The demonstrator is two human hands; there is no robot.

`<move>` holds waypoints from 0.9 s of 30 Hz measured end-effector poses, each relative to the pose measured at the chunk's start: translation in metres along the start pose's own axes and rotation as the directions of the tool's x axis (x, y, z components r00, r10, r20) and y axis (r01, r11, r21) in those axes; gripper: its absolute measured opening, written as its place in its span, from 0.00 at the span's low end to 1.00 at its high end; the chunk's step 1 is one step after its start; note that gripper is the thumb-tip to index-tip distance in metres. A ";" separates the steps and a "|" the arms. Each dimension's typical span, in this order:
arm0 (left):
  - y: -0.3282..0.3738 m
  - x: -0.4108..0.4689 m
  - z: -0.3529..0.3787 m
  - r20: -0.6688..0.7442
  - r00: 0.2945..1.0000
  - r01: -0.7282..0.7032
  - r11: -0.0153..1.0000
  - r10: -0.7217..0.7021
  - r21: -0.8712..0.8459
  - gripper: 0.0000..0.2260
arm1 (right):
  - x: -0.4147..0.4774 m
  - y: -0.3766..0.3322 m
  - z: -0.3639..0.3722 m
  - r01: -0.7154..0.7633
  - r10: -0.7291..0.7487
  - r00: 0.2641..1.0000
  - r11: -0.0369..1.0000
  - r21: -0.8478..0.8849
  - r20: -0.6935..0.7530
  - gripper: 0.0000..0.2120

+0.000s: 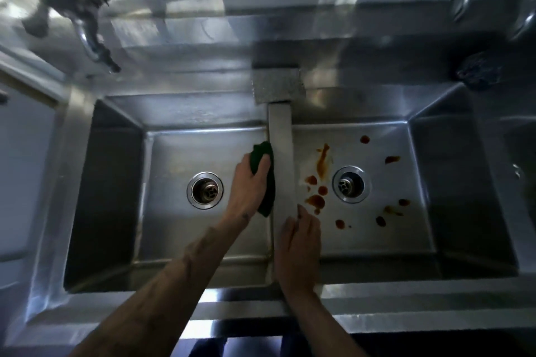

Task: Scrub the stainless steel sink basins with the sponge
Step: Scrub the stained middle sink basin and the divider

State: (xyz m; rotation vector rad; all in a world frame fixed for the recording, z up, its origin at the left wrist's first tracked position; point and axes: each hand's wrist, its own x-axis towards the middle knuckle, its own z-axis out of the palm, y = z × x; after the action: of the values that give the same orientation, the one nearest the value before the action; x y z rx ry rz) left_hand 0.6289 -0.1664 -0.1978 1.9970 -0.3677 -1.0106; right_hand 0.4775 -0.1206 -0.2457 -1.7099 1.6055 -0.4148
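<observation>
Green sponge (263, 151) in left hand (248, 185), against divider (280, 136), right hand (298, 240) on divider

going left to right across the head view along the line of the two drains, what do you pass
left drain → left hand gripping the green sponge → divider between the basins → brown stains → right drain → more brown spots

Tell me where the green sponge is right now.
In the head view, the green sponge is in the left basin, held by the left hand against the divider wall, just right of that basin's drain.
</observation>
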 end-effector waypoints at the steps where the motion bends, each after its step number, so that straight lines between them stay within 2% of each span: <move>1: 0.004 -0.009 0.000 -0.018 1.000 -0.017 1.000 0.018 0.012 0.13 | 0.001 0.000 -0.008 -0.010 0.010 1.000 0.998 0.058 0.006 0.17; 3: 0.015 -0.028 0.003 -0.032 0.998 -0.043 0.998 0.045 0.047 0.15 | 0.007 -0.003 -0.033 0.022 -0.023 1.000 0.988 0.155 0.002 0.20; 5: 0.029 -0.046 0.012 -0.061 0.994 -0.085 0.994 0.090 0.073 0.15 | 0.017 -0.014 -0.062 0.122 -0.128 0.992 0.966 0.226 0.010 0.22; 8: 0.052 -0.069 0.034 -0.095 0.986 -0.129 0.990 0.134 0.060 0.12 | 0.032 -0.033 -0.103 0.322 -0.348 0.937 0.903 0.282 0.042 0.27; 10: 0.066 -0.081 0.051 -0.066 0.990 -0.128 0.992 0.127 -0.007 0.11 | 0.040 -0.038 -0.122 0.369 -0.422 0.898 0.877 0.309 0.125 0.34; 13: 0.080 -0.094 0.075 -0.027 0.990 -0.141 0.988 0.139 -0.067 0.10 | 0.052 -0.038 -0.146 0.367 -0.431 0.877 0.887 0.280 0.214 0.41; 16: 0.086 -0.098 0.089 0.016 0.988 -0.153 0.987 0.154 -0.056 0.13 | 0.067 -0.036 -0.162 0.394 -0.436 0.881 0.891 0.223 0.185 0.44; 19: 0.088 -0.098 0.093 0.082 0.976 -0.202 0.979 0.201 -0.005 0.17 | 0.084 -0.033 -0.168 0.409 -0.431 0.894 0.897 0.170 0.122 0.41; 22: 0.087 -0.093 0.092 0.125 0.964 -0.237 0.972 0.235 -0.002 0.18 | 0.098 -0.031 -0.165 0.375 -0.393 0.914 0.913 0.157 0.099 0.34; 27: 0.079 -0.081 0.086 0.168 0.947 -0.267 0.961 0.275 -0.068 0.15 | 0.119 -0.027 -0.151 0.346 -0.365 0.927 0.920 0.184 0.085 0.29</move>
State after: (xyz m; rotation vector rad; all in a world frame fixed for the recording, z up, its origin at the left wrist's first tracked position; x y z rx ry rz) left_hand 0.5201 -0.2145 -0.1204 1.7625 -0.6908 -1.0110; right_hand 0.4137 -0.2796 -0.1550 -1.8616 1.1398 -0.5963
